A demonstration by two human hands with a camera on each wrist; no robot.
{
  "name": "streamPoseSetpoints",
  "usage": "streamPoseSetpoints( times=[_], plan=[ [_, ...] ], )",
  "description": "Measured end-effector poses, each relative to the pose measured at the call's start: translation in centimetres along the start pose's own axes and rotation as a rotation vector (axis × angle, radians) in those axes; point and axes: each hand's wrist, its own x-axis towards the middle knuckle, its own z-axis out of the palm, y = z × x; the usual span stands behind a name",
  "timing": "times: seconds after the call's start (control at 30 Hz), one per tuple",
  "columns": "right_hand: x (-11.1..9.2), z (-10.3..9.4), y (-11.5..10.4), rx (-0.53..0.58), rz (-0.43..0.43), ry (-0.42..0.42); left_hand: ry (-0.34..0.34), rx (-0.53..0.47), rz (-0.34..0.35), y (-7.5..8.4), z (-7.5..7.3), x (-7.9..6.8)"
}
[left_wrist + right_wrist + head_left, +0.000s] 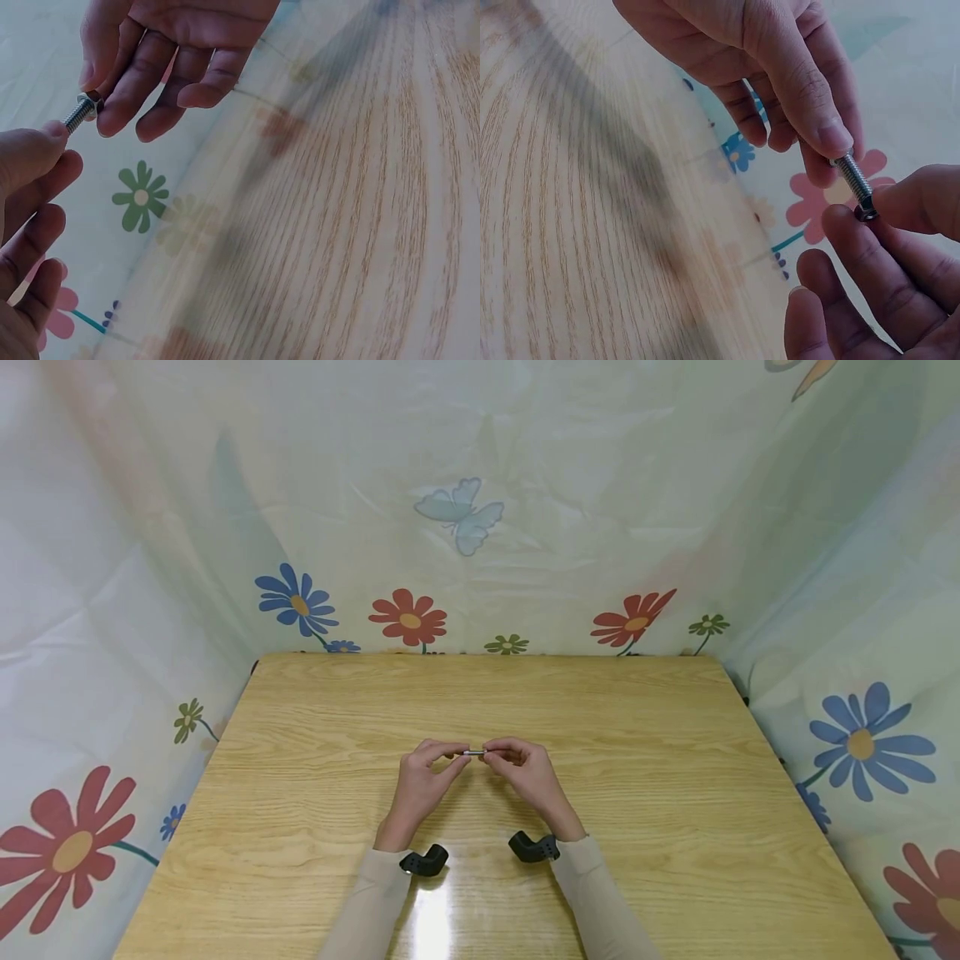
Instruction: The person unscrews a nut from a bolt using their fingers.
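Note:
A small silver bolt (474, 752) is held level in the air between my two hands above the table. My left hand (422, 783) pinches one end of it between thumb and index finger. At the other end, the thumb and index finger of my right hand (531, 778) pinch a wider piece. Bare thread shows between the hands on the bolt (853, 176) in the right wrist view. The wider hex piece (88, 105) appears in the left wrist view; whether it is the head or a nut, I cannot tell. Fingertips hide the left end.
The wood-grain table (315, 718) spreads out on all sides beneath the hands. A pale curtain (540, 510) printed with flowers hangs behind it and along both sides. Black wrist bands (425, 861) sit over the light sleeves (367, 902).

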Motion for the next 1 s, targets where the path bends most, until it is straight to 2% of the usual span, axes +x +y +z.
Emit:
streamPoseSetpoints(
  times=[0.3,0.67,0.8,1.0],
  plan=[
    [-0.01,-0.04,0.04,-0.031,-0.039,0.021,0.009,0.02,-0.004,0.22,0.04,0.0],
    [-0.03,-0.04,0.2,-0.017,-0.07,0.0,0.009,0.03,-0.018,0.26,0.02,-0.08],
    [-0.06,0.0,0.0,0.013,-0.058,0.003,0.021,0.022,-0.012,0.24,0.13,0.0],
    [-0.03,0.02,-0.36,0.015,0.015,0.057,0.011,-0.003,-0.017,0.54,0.05,0.17]
  ],
)
